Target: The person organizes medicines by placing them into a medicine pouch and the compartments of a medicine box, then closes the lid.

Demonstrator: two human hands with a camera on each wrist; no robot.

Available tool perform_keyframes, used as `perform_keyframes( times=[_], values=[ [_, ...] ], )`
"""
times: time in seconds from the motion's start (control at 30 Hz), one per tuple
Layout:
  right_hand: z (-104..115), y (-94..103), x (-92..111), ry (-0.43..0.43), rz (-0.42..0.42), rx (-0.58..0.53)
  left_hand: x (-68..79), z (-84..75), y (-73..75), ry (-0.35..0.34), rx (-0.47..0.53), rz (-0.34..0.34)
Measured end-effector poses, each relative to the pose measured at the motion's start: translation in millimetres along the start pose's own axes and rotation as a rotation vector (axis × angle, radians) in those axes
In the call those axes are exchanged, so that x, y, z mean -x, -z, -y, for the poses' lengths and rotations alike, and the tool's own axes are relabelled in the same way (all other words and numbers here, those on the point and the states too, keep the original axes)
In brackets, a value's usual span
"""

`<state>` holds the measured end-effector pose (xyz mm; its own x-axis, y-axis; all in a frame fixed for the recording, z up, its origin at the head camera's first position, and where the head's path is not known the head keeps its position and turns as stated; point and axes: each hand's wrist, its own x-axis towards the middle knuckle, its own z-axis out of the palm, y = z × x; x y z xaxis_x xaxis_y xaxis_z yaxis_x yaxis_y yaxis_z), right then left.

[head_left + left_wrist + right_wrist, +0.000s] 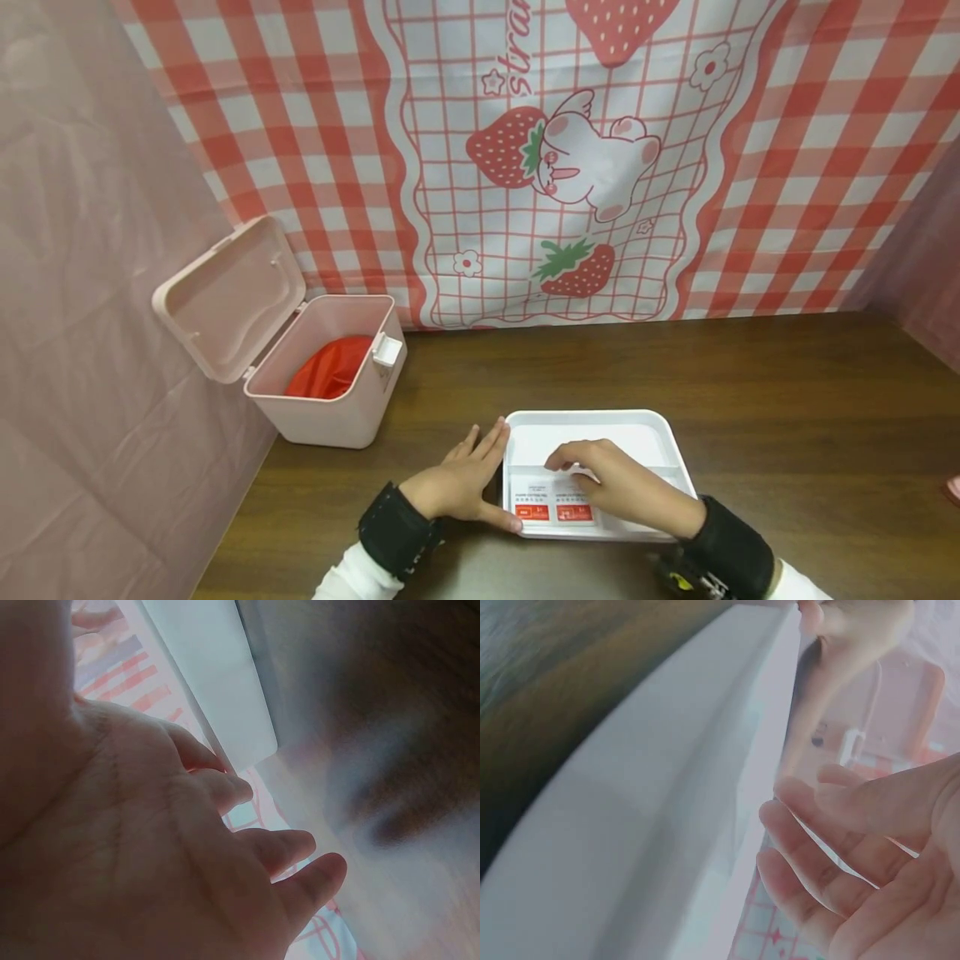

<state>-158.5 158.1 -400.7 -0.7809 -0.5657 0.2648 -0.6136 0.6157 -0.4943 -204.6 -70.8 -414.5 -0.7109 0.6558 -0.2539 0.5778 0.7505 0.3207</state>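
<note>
A white divided tray (592,433) lies on the table, long side toward me. Two small white packets with red labels (532,512) sit side by side at the left of its near compartment. My left hand (467,482) is spread along the tray's left side, fingers at the far-left corner and thumb at the near-left one. In the left wrist view those fingers (289,851) are extended beside the tray wall. Over the near compartment hovers my right hand (618,483), its fingers loosely bent near the packets. The right wrist view shows nothing between these fingers (791,825).
A pink box (322,417) with its lid (236,300) tipped back stands at the back left, a red cloth-like thing (333,368) inside. Behind the table hangs a red-and-white checked cloth (337,167). A small pink object (954,488) shows at the right edge.
</note>
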Motion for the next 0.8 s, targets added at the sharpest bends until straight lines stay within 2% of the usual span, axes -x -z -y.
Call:
perform_keyframes(
  times=[0.17, 0.47, 0.53, 0.6, 0.73, 0.8],
  values=[
    [-9, 14.4, 15, -0.003, -0.087, 0.048, 0.6, 1.2, -0.3, -0.002, 0.012, 0.003],
    [-38, 49.5, 54, -0.164, -0.188, 0.127, 0.1, 3.3, -0.8, 0.001, 0.023, 0.019],
    [-49, 57.9, 66, -0.208, -0.209, 0.135, -0.4, 3.3, -0.9, 0.0, 0.024, 0.019],
    [-61, 65.4, 81, -0.216, -0.248, 0.168, -0.8, 3.4, -1.2, -0.003, 0.023, 0.018],
    [-87, 79.6, 113, -0.24, -0.329, 0.301, -1.4, 3.0, -1.2, -0.005, 0.024, 0.018],
    [-99, 87.2, 130, -0.289, -0.334, 0.354, -1.6, 2.7, -0.9, -0.004, 0.024, 0.019]
  ],
)
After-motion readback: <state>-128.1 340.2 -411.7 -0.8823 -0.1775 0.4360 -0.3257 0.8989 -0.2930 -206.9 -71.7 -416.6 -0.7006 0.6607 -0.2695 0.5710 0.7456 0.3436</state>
